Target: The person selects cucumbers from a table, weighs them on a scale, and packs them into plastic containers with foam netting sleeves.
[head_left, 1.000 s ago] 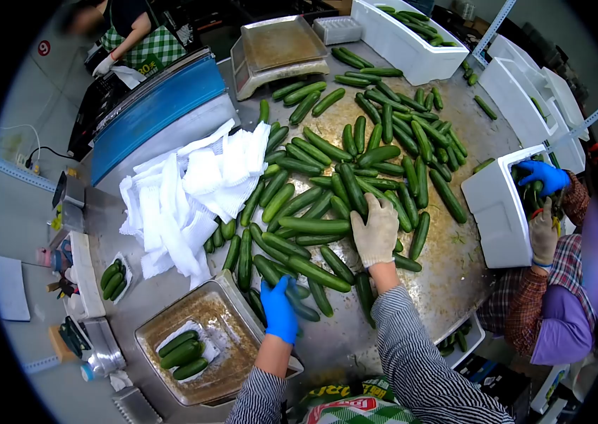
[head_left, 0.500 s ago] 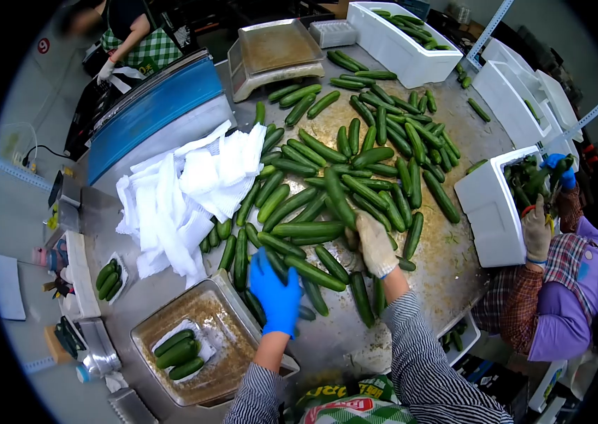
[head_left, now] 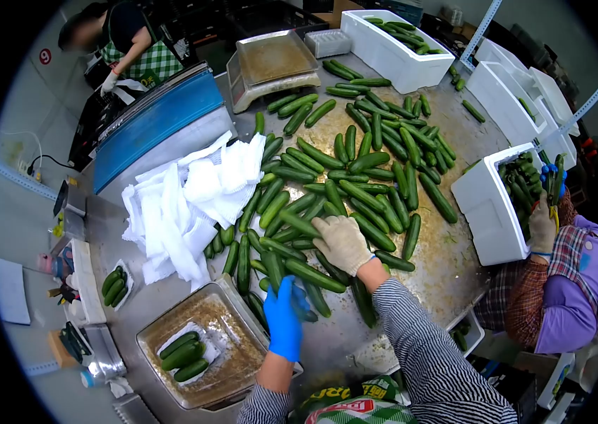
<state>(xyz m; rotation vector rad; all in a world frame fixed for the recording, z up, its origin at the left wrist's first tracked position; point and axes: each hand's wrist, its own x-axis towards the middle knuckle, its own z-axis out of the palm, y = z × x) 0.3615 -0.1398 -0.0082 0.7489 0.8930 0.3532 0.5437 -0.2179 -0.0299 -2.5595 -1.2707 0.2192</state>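
Note:
Many green cucumbers (head_left: 369,161) lie in a loose heap on the metal table. My left hand (head_left: 285,318), in a blue glove, is closed round the lower end of a cucumber (head_left: 275,267) at the heap's near edge. My right hand (head_left: 343,244), in a beige glove, has its fingers on the end of another cucumber (head_left: 299,223), apparently gripping it; its fingertips are partly hidden. Left of my left hand stands a scale (head_left: 232,353). On its pan, several cucumbers (head_left: 183,353) rest on a white mesh sleeve (head_left: 212,349).
White mesh sleeves (head_left: 172,219) are piled at the left, by a blue-topped machine (head_left: 161,120). A second scale (head_left: 277,56) and a white foam box (head_left: 391,56) stand at the back. On the right, a co-worker (head_left: 567,283) handles cucumbers above another foam box (head_left: 489,205).
My right hand has moved left across the heap to another cucumber. My left hand has drawn slightly nearer to me and right, and its fingers have closed on a cucumber.

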